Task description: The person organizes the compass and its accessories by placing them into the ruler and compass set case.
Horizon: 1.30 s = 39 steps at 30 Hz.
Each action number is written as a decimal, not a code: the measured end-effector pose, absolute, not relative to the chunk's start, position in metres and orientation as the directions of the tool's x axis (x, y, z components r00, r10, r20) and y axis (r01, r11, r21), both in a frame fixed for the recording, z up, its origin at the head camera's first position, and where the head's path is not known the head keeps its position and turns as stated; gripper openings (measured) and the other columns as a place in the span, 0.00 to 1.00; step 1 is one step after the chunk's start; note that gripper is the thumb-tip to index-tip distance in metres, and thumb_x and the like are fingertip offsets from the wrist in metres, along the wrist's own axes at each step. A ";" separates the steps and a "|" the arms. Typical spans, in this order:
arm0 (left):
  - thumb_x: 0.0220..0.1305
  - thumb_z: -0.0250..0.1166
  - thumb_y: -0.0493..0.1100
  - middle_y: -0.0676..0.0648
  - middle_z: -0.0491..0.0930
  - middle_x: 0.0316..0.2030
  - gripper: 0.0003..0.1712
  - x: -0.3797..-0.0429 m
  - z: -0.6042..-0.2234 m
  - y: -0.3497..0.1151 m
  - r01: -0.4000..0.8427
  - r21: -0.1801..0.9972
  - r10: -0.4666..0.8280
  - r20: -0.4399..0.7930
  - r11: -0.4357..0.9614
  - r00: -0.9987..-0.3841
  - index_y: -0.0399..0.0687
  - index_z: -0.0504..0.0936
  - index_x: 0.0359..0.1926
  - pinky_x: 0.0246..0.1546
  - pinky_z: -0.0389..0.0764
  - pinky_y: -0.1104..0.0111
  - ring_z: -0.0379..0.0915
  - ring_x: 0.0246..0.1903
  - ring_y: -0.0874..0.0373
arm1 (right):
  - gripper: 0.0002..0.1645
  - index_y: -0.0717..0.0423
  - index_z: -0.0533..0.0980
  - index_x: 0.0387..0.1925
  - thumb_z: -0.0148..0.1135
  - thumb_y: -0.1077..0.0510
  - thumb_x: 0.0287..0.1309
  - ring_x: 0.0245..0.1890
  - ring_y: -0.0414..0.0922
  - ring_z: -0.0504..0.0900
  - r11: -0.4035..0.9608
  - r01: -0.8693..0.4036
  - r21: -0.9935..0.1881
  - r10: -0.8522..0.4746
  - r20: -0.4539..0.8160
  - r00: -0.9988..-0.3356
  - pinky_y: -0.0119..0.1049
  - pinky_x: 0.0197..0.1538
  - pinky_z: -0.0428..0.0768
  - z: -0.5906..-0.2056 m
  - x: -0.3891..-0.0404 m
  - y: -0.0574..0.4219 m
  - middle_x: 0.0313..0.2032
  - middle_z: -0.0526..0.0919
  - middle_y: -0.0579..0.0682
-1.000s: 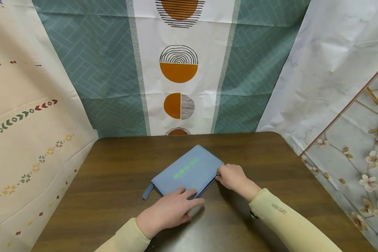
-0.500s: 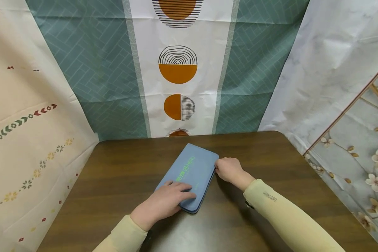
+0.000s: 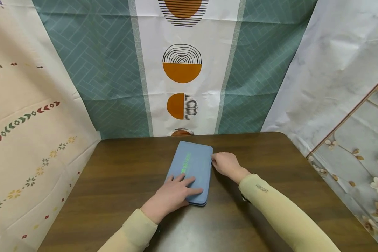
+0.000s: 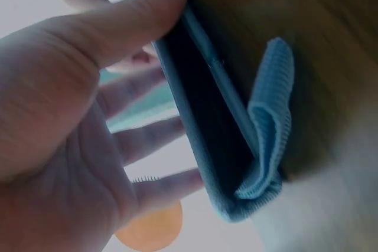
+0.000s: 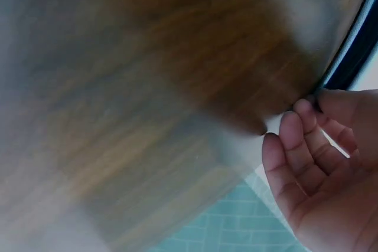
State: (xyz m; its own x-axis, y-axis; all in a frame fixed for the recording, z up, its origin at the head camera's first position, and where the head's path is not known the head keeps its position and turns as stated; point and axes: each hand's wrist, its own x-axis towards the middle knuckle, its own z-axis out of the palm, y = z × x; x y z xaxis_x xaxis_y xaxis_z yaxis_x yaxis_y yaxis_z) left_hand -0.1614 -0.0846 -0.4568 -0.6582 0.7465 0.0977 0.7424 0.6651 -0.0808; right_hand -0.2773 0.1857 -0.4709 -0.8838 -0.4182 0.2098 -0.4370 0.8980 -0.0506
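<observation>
A flat blue zip case [image 3: 192,157] with green lettering lies on the table, its long sides running away from me. My left hand [image 3: 170,197] rests on its near left part with the fingers spread and straight. In the left wrist view, the thumb touches the case's dark-sided edge, near a folded blue strap loop [image 4: 273,98]. At the far right corner, my right hand [image 3: 226,162] has its fingers curled against the side. The right wrist view shows thumb and forefinger pinching something small at that edge, apparently the zipper pull; the fingers mostly hide it.
The brown wooden table [image 3: 123,175] extends on every side of the case. A patterned teal and white curtain [image 3: 119,87] hangs behind it. Patterned cloths hang along the left and right sides.
The case has turned from a slant to nearly straight away from me. My left hand has shifted on it and spread its fingers. The right hand has moved slightly farther away, staying at the edge.
</observation>
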 end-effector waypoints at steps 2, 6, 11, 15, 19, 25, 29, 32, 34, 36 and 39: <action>0.64 0.84 0.52 0.48 0.77 0.73 0.38 -0.159 -0.456 -0.078 0.726 -0.092 0.732 0.109 0.681 -0.673 0.78 0.82 0.72 0.59 0.81 0.37 0.75 0.70 0.37 | 0.27 0.48 0.61 0.21 0.64 0.64 0.74 0.23 0.43 0.59 0.898 -0.436 -0.066 -0.415 0.206 -0.886 0.42 0.29 0.64 -0.472 -0.281 0.185 0.19 0.56 0.43; 0.64 0.83 0.53 0.46 0.78 0.73 0.37 -0.154 -0.457 -0.069 0.698 -0.089 0.703 0.114 0.711 -0.702 0.76 0.82 0.72 0.59 0.82 0.35 0.75 0.70 0.34 | 0.27 0.48 0.61 0.21 0.63 0.64 0.75 0.23 0.44 0.60 0.898 -0.434 -0.075 -0.416 0.180 -0.891 0.42 0.30 0.64 -0.472 -0.286 0.184 0.19 0.57 0.44; 0.65 0.83 0.52 0.45 0.77 0.74 0.37 -0.152 -0.455 -0.067 0.685 -0.065 0.688 0.099 0.725 -0.719 0.76 0.82 0.73 0.59 0.82 0.34 0.75 0.70 0.33 | 0.25 0.49 0.66 0.21 0.63 0.63 0.77 0.23 0.44 0.63 0.900 -0.429 -0.076 -0.415 0.144 -0.898 0.42 0.29 0.66 -0.470 -0.286 0.181 0.18 0.61 0.44; 0.65 0.83 0.52 0.45 0.78 0.74 0.37 -0.152 -0.454 -0.067 0.693 -0.060 0.695 0.102 0.719 -0.712 0.76 0.83 0.73 0.58 0.82 0.34 0.75 0.70 0.33 | 0.24 0.49 0.67 0.22 0.63 0.62 0.77 0.23 0.44 0.64 0.904 -0.421 -0.069 -0.409 0.145 -0.901 0.42 0.29 0.68 -0.472 -0.286 0.181 0.19 0.64 0.45; 0.65 0.83 0.52 0.45 0.78 0.73 0.36 -0.153 -0.455 -0.067 0.697 -0.055 0.698 0.106 0.715 -0.708 0.75 0.83 0.73 0.58 0.82 0.34 0.75 0.70 0.33 | 0.23 0.49 0.69 0.22 0.63 0.62 0.76 0.23 0.44 0.67 0.907 -0.417 -0.056 -0.405 0.153 -0.902 0.45 0.29 0.73 -0.473 -0.283 0.183 0.19 0.67 0.46; 0.66 0.82 0.51 0.45 0.77 0.74 0.37 -0.152 -0.455 -0.069 0.689 -0.048 0.690 0.093 0.723 -0.718 0.76 0.82 0.73 0.59 0.81 0.34 0.74 0.71 0.33 | 0.21 0.48 0.72 0.22 0.65 0.62 0.75 0.22 0.44 0.72 0.887 -0.460 -0.044 -0.449 0.155 -0.880 0.46 0.29 0.77 -0.472 -0.273 0.182 0.19 0.72 0.46; 0.66 0.83 0.51 0.45 0.77 0.74 0.37 -0.152 -0.455 -0.070 0.691 -0.041 0.691 0.097 0.722 -0.716 0.75 0.82 0.74 0.59 0.81 0.34 0.74 0.71 0.33 | 0.22 0.48 0.72 0.22 0.66 0.62 0.74 0.21 0.43 0.69 0.880 -0.474 -0.037 -0.463 0.162 -0.872 0.44 0.28 0.75 -0.472 -0.267 0.181 0.19 0.71 0.45; 0.66 0.83 0.51 0.45 0.77 0.74 0.37 -0.152 -0.456 -0.070 0.696 -0.043 0.696 0.103 0.717 -0.711 0.75 0.82 0.74 0.59 0.81 0.34 0.74 0.71 0.33 | 0.21 0.48 0.72 0.22 0.67 0.62 0.74 0.21 0.42 0.68 0.874 -0.485 -0.035 -0.473 0.168 -0.865 0.44 0.27 0.74 -0.472 -0.260 0.182 0.19 0.71 0.45; 0.66 0.82 0.51 0.45 0.78 0.74 0.37 -0.152 -0.456 -0.070 0.697 -0.044 0.697 0.102 0.716 -0.710 0.75 0.82 0.74 0.59 0.81 0.34 0.74 0.71 0.33 | 0.21 0.48 0.73 0.23 0.67 0.63 0.73 0.21 0.42 0.69 0.864 -0.503 -0.035 -0.490 0.175 -0.854 0.43 0.27 0.74 -0.472 -0.256 0.182 0.19 0.71 0.44; 0.66 0.83 0.51 0.45 0.78 0.74 0.37 -0.152 -0.456 -0.070 0.696 -0.043 0.696 0.102 0.716 -0.710 0.74 0.82 0.74 0.59 0.81 0.34 0.74 0.71 0.33 | 0.20 0.48 0.74 0.23 0.68 0.63 0.72 0.21 0.41 0.69 0.853 -0.521 -0.033 -0.507 0.179 -0.843 0.43 0.28 0.75 -0.473 -0.251 0.183 0.19 0.72 0.44; 0.65 0.83 0.52 0.45 0.78 0.73 0.37 -0.152 -0.456 -0.070 0.695 -0.047 0.696 0.107 0.717 -0.710 0.75 0.83 0.73 0.58 0.81 0.34 0.75 0.70 0.33 | 0.20 0.47 0.74 0.23 0.69 0.63 0.72 0.21 0.41 0.70 0.841 -0.540 -0.037 -0.525 0.183 -0.831 0.42 0.28 0.74 -0.473 -0.243 0.183 0.20 0.72 0.43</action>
